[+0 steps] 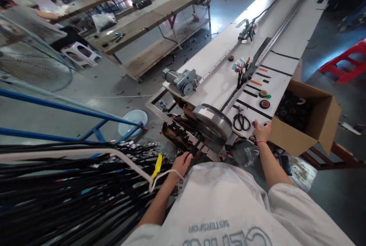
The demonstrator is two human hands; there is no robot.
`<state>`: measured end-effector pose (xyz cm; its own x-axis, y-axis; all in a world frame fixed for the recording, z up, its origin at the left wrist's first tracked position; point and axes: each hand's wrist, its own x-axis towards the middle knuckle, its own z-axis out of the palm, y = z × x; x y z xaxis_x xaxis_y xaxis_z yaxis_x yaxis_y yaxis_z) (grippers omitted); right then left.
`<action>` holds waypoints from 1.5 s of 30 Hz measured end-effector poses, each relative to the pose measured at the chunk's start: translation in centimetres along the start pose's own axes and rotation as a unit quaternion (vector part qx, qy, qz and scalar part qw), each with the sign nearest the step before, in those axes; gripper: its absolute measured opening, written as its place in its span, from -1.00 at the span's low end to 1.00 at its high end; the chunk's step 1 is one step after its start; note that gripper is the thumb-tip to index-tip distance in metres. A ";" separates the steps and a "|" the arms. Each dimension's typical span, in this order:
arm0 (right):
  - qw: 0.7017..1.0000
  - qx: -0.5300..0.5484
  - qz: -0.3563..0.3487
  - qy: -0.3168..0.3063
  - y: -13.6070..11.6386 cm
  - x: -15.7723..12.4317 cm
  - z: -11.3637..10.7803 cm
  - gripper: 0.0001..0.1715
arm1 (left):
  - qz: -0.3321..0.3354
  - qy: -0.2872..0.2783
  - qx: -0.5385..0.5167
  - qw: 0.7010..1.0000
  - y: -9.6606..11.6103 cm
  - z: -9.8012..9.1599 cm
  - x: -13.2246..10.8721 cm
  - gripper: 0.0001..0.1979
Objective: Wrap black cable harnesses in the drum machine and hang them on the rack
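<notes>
My left hand [183,163] is closed at the near end of the machine, just left of my shirt front, round what looks like a dark strip or handle beside the large reel [213,124]. At the near right corner of the long white table [211,63], my right hand [262,131] rests on the edge by a small red button; its fingers are partly spread. Black-handled scissors [241,121] lie just left of it. Tape rolls [264,104] and black and orange strips [256,82] lie farther up. A bundle of wires [241,68] stands mid-table.
An open cardboard box [303,139] stands right of the table. A grey motor [183,80] sits on its left edge. Black cables [85,192] hang at lower left near a blue frame [94,133]. A person [31,21] sits far left; a red stool [345,63] is at right.
</notes>
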<state>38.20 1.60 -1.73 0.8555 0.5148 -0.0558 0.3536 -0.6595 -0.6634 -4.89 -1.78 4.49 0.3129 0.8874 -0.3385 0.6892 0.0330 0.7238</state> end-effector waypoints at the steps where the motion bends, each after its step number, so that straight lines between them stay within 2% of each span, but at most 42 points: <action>1: 1.000 -0.001 0.000 0.000 0.0 0.0 0.0 0.16 | 0.003 -0.002 0.004 1.000 0.1 0.2 0.5 -0.59; 4: 1.000 -0.001 0.005 -0.001 -0.2 -0.2 -0.2 0.15 | 0.005 -0.002 0.002 1.000 0.1 0.9 1.5 -0.62; 7: 1.000 0.003 0.022 -0.005 -0.5 -0.4 -0.3 0.06 | 0.002 0.020 -0.025 0.999 0.0 1.6 2.1 -0.62; 10: 0.999 0.007 0.032 -0.006 -0.6 -0.5 -0.5 0.02 | -0.043 0.015 -0.078 0.996 -0.3 1.9 2.8 -0.52; 12: 0.999 0.010 0.030 -0.003 -0.6 -0.5 -0.5 0.03 | -0.072 -0.056 -0.106 0.990 -0.7 1.7 3.4 -0.45; 15: 0.999 0.017 0.027 0.002 -0.6 -0.5 -0.4 0.06 | -0.067 -0.178 -0.101 0.977 -1.4 1.1 4.0 -0.41; 17: 1.000 0.019 0.023 0.006 -0.4 -0.5 -0.2 0.07 | -0.052 -0.200 -0.065 0.976 -1.9 0.9 3.9 -0.43; 19: 1.000 0.017 0.020 0.008 -0.2 -0.3 -0.1 0.09 | -0.034 -0.177 -0.036 0.983 -2.3 1.2 3.5 -0.44; 25: 1.000 -0.001 0.016 0.012 0.4 0.1 0.3 0.18 | -0.015 -0.001 -0.066 0.998 -2.9 2.6 0.8 -0.48; 28: 1.000 -0.006 0.018 0.013 0.5 0.1 0.3 0.16 | -0.017 0.047 -0.069 0.996 -2.6 2.5 0.1 -0.49; 35: 1.000 -0.020 0.017 0.001 0.0 -0.2 0.0 0.15 | -0.002 0.046 -0.048 0.998 0.0 1.9 1.6 -0.51; 40: 0.999 -0.025 0.024 -0.018 -0.4 -0.3 -0.2 0.12 | 0.004 0.052 -0.035 0.998 1.9 2.3 3.2 -0.52; 45: 0.999 -0.025 0.029 -0.020 -0.4 -0.5 -0.3 0.10 | 0.018 0.043 -0.062 0.997 2.8 2.7 4.4 -0.52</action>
<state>37.76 1.48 -1.18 0.8596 0.4957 -0.1241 0.3227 -0.7149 -0.6204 0.24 1.01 3.40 0.2758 0.9249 -0.2617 0.5906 0.0518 0.8053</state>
